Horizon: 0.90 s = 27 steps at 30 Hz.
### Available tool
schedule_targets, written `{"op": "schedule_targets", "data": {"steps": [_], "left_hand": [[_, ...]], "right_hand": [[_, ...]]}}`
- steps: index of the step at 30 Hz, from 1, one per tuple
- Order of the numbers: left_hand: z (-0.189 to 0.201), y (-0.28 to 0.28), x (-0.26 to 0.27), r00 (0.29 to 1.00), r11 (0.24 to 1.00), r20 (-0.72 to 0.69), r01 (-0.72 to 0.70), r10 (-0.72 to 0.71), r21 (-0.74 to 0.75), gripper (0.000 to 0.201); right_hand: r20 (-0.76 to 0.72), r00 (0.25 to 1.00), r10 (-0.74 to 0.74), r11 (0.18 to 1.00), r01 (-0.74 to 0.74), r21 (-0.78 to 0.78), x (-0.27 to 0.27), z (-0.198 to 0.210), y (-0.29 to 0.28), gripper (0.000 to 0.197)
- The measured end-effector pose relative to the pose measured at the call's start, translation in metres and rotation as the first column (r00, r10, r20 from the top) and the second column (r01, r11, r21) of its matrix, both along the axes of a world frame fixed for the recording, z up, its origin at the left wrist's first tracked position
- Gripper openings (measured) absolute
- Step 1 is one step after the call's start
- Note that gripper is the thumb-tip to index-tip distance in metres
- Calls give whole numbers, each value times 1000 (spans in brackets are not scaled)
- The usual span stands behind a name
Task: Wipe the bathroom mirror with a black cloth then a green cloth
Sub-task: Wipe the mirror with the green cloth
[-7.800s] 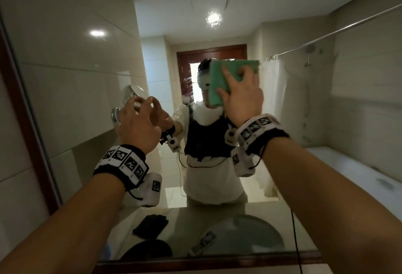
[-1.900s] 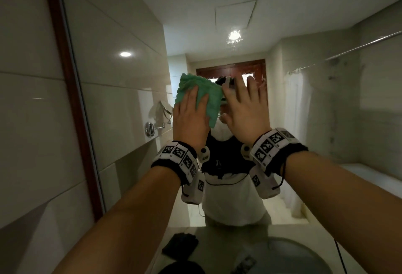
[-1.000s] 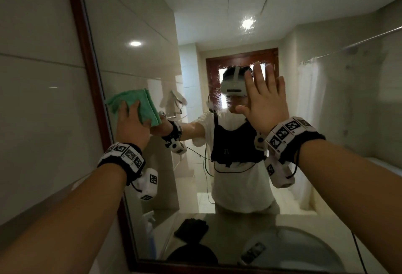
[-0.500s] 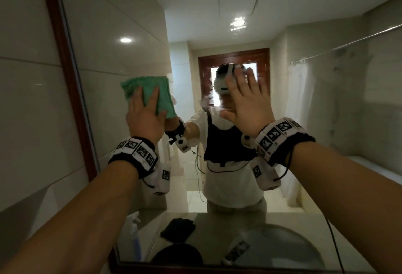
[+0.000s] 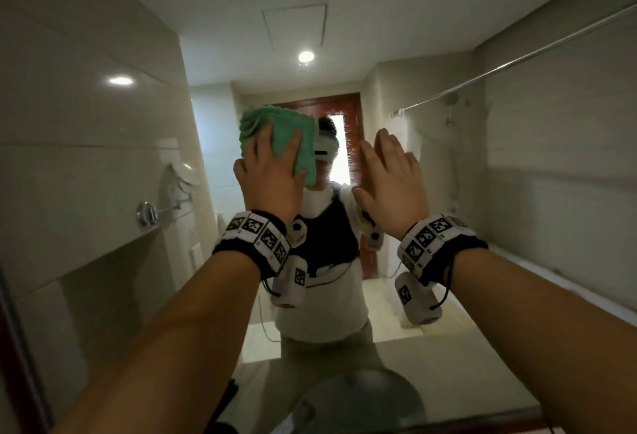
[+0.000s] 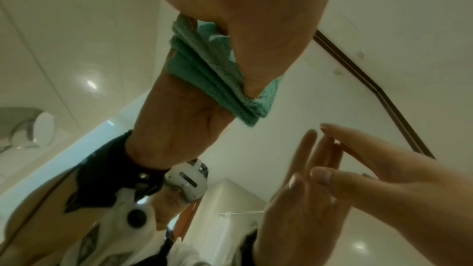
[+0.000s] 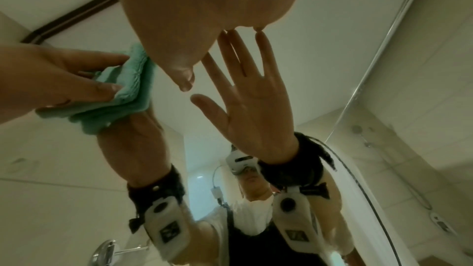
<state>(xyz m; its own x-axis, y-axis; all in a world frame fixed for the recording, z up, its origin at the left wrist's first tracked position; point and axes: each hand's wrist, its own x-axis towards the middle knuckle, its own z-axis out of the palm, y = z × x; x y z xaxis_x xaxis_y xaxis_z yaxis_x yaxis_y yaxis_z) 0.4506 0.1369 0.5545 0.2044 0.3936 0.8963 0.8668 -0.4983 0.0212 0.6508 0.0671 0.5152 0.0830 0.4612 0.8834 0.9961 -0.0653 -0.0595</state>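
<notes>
head view: left hand [image 5: 267,175] presses green cloth [image 5: 281,137] flat on mirror [image 5: 517,192]; right hand [image 5: 391,178] released, seemingly fingertips touching glass.

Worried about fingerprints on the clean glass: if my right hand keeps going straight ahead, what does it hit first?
The mirror. The right hand is open, palm toward the glass, fingertips apparently already at their reflection in the right wrist view. The green cloth sits beside it, under the left hand.

The left hand [image 5: 267,175] lies flat on the cloth [image 5: 296,140], which is against the mirror [image 5: 517,192]. The right hand [image 5: 393,178] is just right of it, fingertips apparently touching the glass. The basin [image 5: 362,395] reflects below both hands.
</notes>
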Motion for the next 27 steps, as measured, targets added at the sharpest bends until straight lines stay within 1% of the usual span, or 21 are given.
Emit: {"op": "schedule_targets", "data": {"steps": [3, 5, 7, 9, 10, 13, 15, 17, 19, 22, 25, 27], "left_hand": [[-1, 0, 3, 1000, 1000, 7, 12, -12, -4, 69], [1, 1, -10, 1000, 1000, -11, 22, -22, 1, 70], [1, 6, -33, 1000, 1000, 11, 9, -8, -12, 71], [-5, 15, -66, 997, 999, 75, -23, 26, -46, 71], [-10, 21, -88, 993, 997, 110, -43, 50, -66, 71], [-32, 41, -161, 968, 982, 212, -101, 135, -162, 73], [-48, 49, -203, 944, 968, 290, -92, 159, -233, 75], [-58, 51, -231, 931, 956, 318, -89, 179, -279, 75], [-63, 55, -240, 936, 950, 302, -87, 180, -299, 75], [-64, 58, -234, 944, 950, 274, -97, 182, -298, 75], [-66, 56, -215, 973, 975, 187, -98, 136, -201, 72], [-63, 50, -192, 988, 991, 141, -48, 66, -126, 73]], "right_hand": [[-4, 1000, 10, 1000, -10, 27, -1, -2, 4, 76], [-16, 1000, -17, 999, 18, 33, -7, -3, 8, 76], [-44, 998, -49, 998, 50, 22, -15, -3, 11, 77], [-50, 997, -65, 997, 67, 34, -29, -3, 13, 77], [-28, 998, -59, 997, 60, 45, -38, -3, 15, 76], [75, 997, 2, 999, -5, 32, -76, -4, 23, 71], [95, 994, 48, 999, -50, 21, -104, -5, 31, 68], [98, 991, 95, 995, -98, 27, -132, -7, 37, 66], [103, 985, 137, 990, -141, 29, -154, -10, 41, 64], [116, 977, 180, 983, -182, 8, -173, -18, 45, 62], [138, 971, 197, 980, -197, -13, -175, -26, 45, 63], [161, 962, 219, 976, -214, -48, -169, -30, 44, 65]]}}
